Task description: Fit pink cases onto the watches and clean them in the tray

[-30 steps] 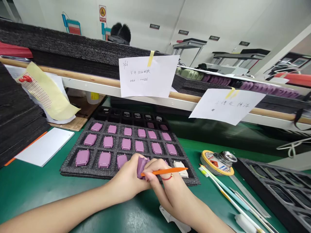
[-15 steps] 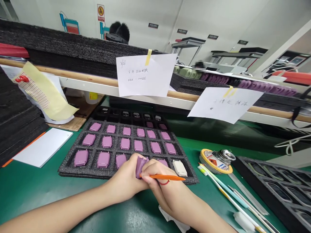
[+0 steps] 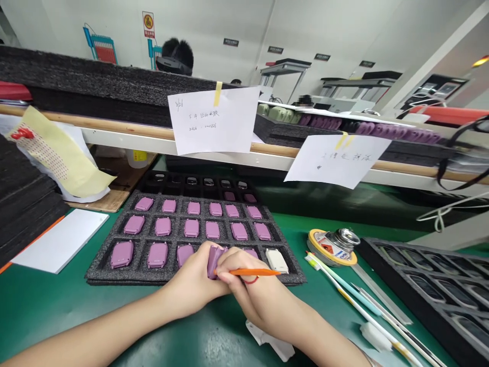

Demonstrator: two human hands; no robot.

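My left hand (image 3: 191, 285) grips a purple watch case (image 3: 214, 262), held on edge over the front of a dark foam tray (image 3: 148, 278). In my right hand (image 3: 244, 278) is a slim orange pointed stick (image 3: 260, 272), pinched like a pen. Its inner end meets the side of the case; the exact contact is hidden by my fingers. More purple cases, such as one at the front left (image 3: 122, 254), lie in the tray's pockets. A single cream case (image 3: 277, 261) sits in the front right pocket. My hands cover part of the front row.
To the right stand a metal-topped dispenser bottle with a tape roll (image 3: 332, 247), toothbrushes (image 3: 344, 285) and a second foam tray (image 3: 431, 285). White paper (image 3: 61, 239) lies at left. A shelf edge (image 3: 145, 142) with taped notes crosses behind. Crumpled tissue (image 3: 271, 341) lies under my right forearm.
The whole view has shifted, so the scene sits slightly further left. Both hands keep the same hold, the orange stick still against the purple watch case.
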